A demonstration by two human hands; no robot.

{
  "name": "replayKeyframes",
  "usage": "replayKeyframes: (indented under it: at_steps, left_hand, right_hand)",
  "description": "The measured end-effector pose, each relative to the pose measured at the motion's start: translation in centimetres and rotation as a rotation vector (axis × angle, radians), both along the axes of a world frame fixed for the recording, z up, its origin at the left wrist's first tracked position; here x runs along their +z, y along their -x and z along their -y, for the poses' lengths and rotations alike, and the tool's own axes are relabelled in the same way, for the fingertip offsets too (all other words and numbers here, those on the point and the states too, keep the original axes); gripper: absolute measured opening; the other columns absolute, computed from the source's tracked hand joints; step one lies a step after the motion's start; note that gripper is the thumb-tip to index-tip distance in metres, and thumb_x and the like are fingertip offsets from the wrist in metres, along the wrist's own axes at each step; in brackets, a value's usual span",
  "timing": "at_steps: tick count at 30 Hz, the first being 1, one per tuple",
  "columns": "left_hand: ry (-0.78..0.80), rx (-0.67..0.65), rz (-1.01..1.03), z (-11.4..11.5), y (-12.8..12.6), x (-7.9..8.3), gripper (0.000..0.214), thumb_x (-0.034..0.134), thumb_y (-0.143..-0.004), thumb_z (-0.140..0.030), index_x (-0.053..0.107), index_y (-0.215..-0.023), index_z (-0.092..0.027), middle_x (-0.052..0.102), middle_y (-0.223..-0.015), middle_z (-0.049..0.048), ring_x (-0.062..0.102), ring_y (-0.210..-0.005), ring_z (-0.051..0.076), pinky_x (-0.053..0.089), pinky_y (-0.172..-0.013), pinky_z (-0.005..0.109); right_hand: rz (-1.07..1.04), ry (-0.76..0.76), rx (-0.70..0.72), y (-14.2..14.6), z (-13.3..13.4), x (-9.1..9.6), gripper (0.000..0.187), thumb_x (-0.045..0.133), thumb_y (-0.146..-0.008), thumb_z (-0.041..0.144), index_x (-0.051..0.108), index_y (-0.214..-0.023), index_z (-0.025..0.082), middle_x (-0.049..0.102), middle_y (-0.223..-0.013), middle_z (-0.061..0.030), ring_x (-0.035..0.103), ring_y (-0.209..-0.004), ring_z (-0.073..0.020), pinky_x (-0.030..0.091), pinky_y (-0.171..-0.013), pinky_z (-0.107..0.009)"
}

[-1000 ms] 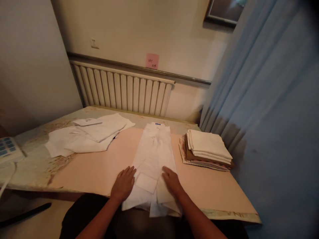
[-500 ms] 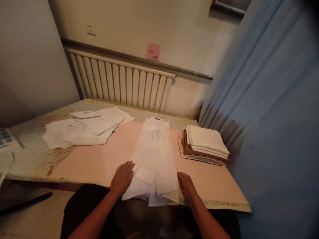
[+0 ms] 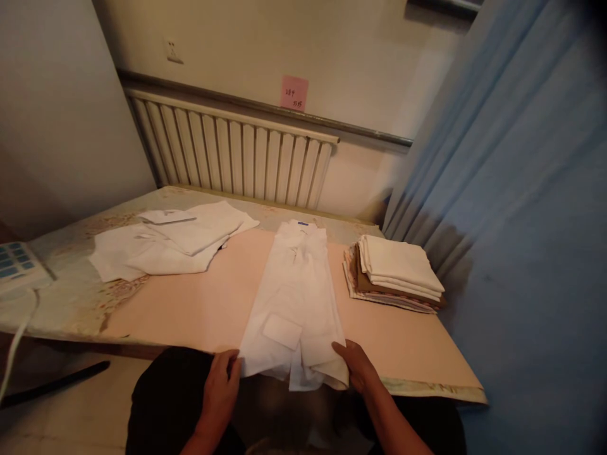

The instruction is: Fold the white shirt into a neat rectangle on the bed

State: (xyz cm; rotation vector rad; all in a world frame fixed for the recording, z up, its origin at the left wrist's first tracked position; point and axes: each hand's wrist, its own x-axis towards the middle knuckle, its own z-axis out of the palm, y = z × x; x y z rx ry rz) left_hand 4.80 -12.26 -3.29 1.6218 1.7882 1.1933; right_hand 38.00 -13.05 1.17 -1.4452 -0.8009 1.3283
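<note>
A white shirt (image 3: 303,284) lies lengthwise in front of me, its sides folded inward. Its collar, with a small blue label, points to the wall, and its hem hangs slightly over the table's front edge. A cuff-like flap rests on its lower part. My left hand (image 3: 222,385) is closed at the hem's left corner, fingertips partly hidden. On the other side, my right hand (image 3: 356,365) grips the shirt's lower right edge, thumb on top and the other fingers underneath.
White garments (image 3: 175,246) lie loosely at the left on the table. A stack of folded cloths (image 3: 401,268) stands at the right beside a blue curtain (image 3: 512,253). A radiator (image 3: 237,151) runs along the wall. A white device with blue keys (image 3: 21,265) is at the left edge.
My left hand has moved from the shirt's left side down toward me to the hem corner. My right hand has brought its thumb onto the shirt's right edge.
</note>
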Motion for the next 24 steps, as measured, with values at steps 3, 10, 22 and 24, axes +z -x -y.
replayKeyframes:
  at_steps: [3, 10, 22, 24]
  left_hand:
    - [0.163, 0.033, 0.150, 0.1, -0.2, -0.4, 0.034, 0.051, -0.078, -0.051, 0.060, -0.093, -0.022, 0.070, -0.089, 0.0051, 0.067, -0.087, 0.025, 0.052, -0.081, 0.038]
    - [0.272, 0.066, 0.424, -0.5, -0.5, -0.5, 0.047, 0.064, -0.062, -0.060, 0.058, -0.085, -0.019, 0.066, -0.075, 0.0027, 0.065, -0.076, 0.023, 0.050, -0.071, 0.034]
    - [0.399, -0.202, 0.847, -0.1, -1.0, 1.4, 0.041, 0.074, -0.063, -0.050, 0.063, -0.087, -0.018, 0.070, -0.075, 0.0013, 0.064, -0.066, 0.018, 0.050, -0.065, 0.029]
    - [0.421, -0.190, 0.845, 0.2, -1.1, 1.9, 0.042, 0.073, -0.065, -0.052, 0.064, -0.090, -0.018, 0.071, -0.077, 0.0014, 0.064, -0.066, 0.018, 0.050, -0.062, 0.028]
  right_hand:
    - [-0.065, 0.004, 0.024, 0.2, 0.4, -0.3, 0.036, 0.073, -0.064, 0.044, 0.069, -0.085, 0.015, 0.073, -0.075, -0.0085, 0.069, -0.069, -0.0252, 0.054, -0.067, -0.037]
    - [-0.077, 0.011, -0.017, 0.1, 0.6, -1.1, 0.038, 0.074, -0.064, 0.043, 0.069, -0.089, 0.015, 0.074, -0.075, -0.0072, 0.069, -0.069, -0.0251, 0.053, -0.068, -0.037]
    - [-0.047, -0.012, -0.020, 0.4, 0.8, -0.8, 0.037, 0.073, -0.066, 0.045, 0.069, -0.091, 0.017, 0.075, -0.082, -0.0077, 0.069, -0.075, -0.0264, 0.054, -0.073, -0.038]
    - [-0.056, -0.008, -0.021, 0.4, 0.8, -0.6, 0.038, 0.073, -0.066, 0.045, 0.069, -0.091, 0.017, 0.074, -0.082, -0.0076, 0.069, -0.074, -0.0261, 0.053, -0.073, -0.038]
